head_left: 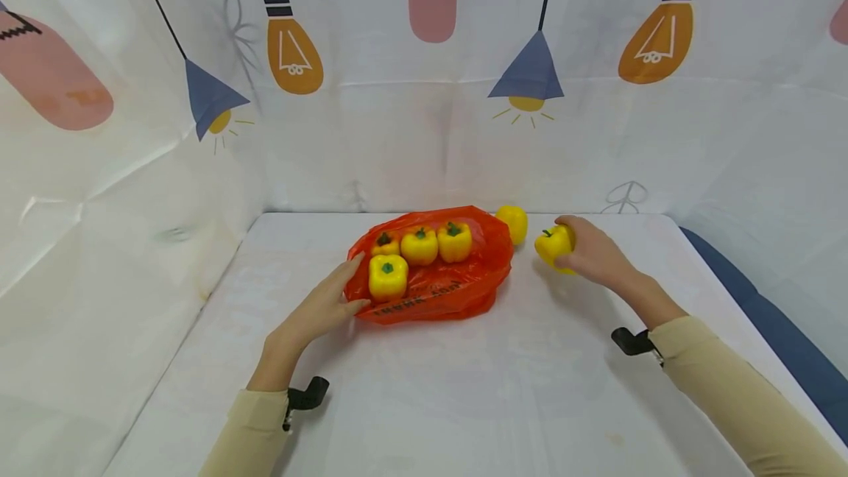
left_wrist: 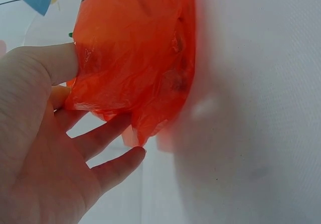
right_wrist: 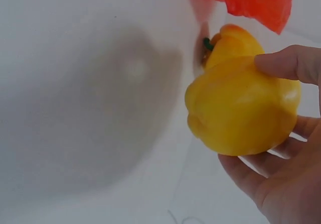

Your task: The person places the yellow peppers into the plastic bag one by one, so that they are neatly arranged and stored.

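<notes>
An orange-red plastic bag (head_left: pixel 473 289) with dark lettering lies spread on the table, its mouth facing up. Inside it sit several yellow bell peppers (head_left: pixel 388 277) with green stems. My left hand (head_left: pixel 322 302) is at the bag's left edge; in the left wrist view its thumb lies on the bag's (left_wrist: pixel 135 58) outer side and the fingers reach round the rim. To the right of the bag, my right hand (head_left: pixel 598 255) grips a yellow bell pepper (head_left: pixel 553 245) above the table, thumb on one side, fingers on the other. Another yellow pepper (head_left: pixel 512 224) stands beside the bag's right edge.
A white-covered table (head_left: pixel 503 403) lies under everything. Behind it hangs a pale sheet (head_left: pixel 397 146) printed with lamps and bulbs. Something dark blue (head_left: pixel 762 308) shows past the table's right edge.
</notes>
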The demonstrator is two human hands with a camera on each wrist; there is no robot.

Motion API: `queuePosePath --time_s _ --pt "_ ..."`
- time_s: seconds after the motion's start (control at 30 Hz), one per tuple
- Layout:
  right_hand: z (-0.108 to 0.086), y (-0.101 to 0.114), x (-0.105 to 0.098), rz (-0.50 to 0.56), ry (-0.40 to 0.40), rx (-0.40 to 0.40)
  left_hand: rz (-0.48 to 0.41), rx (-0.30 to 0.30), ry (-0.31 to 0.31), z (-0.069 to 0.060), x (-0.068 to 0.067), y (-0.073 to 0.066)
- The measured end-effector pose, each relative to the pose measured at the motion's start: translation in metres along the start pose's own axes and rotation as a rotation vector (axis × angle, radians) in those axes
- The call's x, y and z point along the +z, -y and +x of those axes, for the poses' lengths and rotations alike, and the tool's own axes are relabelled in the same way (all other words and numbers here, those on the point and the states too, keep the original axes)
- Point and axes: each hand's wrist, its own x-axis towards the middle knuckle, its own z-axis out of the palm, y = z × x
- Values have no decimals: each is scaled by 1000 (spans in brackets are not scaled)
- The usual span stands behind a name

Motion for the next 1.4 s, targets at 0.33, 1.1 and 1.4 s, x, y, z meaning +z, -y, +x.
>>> queuePosePath --time_s 0.33,1.1,1.4 --pt "-1 20 -1 64 -37 -90 -13 -11 4 -1 0 -2" --pt "4 40 7 130 -156 -236 1 -1 3 0 -1 -3" --pt "5 54 13 152 -269 -337 -20 2 3 -1 -2 -5"
